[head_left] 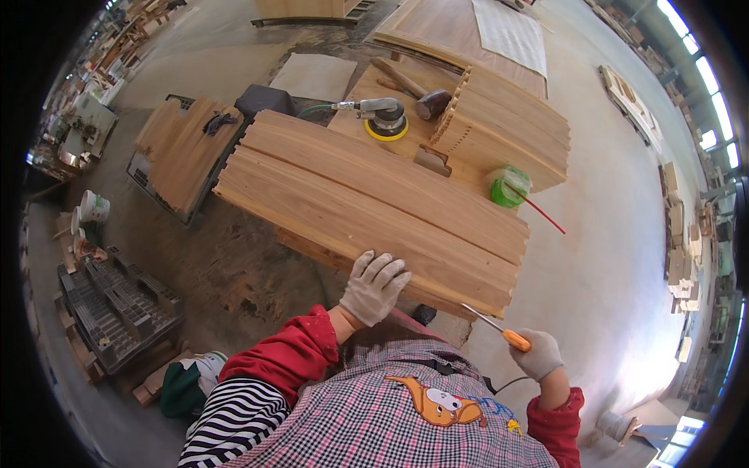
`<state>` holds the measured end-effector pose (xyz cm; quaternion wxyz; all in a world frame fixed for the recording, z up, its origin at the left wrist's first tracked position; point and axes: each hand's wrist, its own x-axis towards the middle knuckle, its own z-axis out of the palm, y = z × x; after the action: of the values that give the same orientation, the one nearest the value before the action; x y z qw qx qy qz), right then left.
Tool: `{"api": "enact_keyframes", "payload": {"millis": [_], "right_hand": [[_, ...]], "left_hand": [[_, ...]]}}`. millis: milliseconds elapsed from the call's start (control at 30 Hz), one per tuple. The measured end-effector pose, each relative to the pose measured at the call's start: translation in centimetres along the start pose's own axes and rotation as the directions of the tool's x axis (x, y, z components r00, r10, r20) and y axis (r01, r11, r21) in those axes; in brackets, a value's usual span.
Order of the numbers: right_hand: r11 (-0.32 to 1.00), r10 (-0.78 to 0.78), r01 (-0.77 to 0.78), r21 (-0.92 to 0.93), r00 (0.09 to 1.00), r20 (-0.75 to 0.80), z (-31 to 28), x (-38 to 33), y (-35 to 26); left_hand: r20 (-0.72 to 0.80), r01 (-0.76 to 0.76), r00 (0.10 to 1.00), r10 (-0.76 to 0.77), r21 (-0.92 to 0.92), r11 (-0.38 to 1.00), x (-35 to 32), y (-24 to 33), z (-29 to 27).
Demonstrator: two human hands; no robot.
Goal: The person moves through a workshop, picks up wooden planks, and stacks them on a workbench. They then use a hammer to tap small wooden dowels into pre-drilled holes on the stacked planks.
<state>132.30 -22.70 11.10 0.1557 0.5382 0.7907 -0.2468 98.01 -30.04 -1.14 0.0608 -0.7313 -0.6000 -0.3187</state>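
Observation:
A long wooden board (359, 207) with lengthwise grooves and notched ends lies slanted across the bench in front of me. On its near edge rests my left hand (375, 288), in a pale work glove, fingers stretched over the top face; the thumb is hard to make out. My right hand (537, 355), also gloved, is closed round the orange handle of a screwdriver (485, 317). Its thin metal shaft points left, with the tip by the board's near edge toward the right end; whether it touches the wood I cannot tell.
Behind the board are a round sander (386, 121) with a yellow-rimmed pad, a hammer (431, 101), stacked grooved boards (511, 121) and a green tub (509, 187) with a red stick. Boards on a pallet (187, 152) stand left; black plastic pallets (117, 312) lie lower left.

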Motion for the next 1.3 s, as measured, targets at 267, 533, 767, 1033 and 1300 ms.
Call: {"api": "enact_keyframes", "payload": {"millis": [267,533,767,1033,1300], "right_hand": [[0.977,-0.211,0.213,0.004,0.972,-0.099,-2.6,6.1,-3.6],[0.967,-0.244,0.246,-0.063,0.969,0.045,-3.7,7.5,-5.6],[0.982,-0.112,0.132,-0.133,0.982,0.149,-5.0,4.8,2.0],[0.965,0.166,-0.126,0.230,0.973,-0.161,-5.3,2.4,10.5],[0.953,0.114,-0.060,0.298,0.979,-0.167,-4.0,4.0,8.5]], "left_hand": [[0.003,0.088,0.996,-0.088,-0.007,0.996,0.8,1.1,-0.2],[0.077,0.128,0.990,-0.117,-0.151,0.980,1.0,0.2,-2.1],[0.077,0.119,0.990,-0.115,-0.058,0.991,3.3,0.8,-2.1],[0.062,0.057,0.996,-0.057,0.011,0.998,11.5,1.3,1.0],[0.089,0.150,0.985,-0.151,0.018,0.989,13.0,1.3,4.3]]}}
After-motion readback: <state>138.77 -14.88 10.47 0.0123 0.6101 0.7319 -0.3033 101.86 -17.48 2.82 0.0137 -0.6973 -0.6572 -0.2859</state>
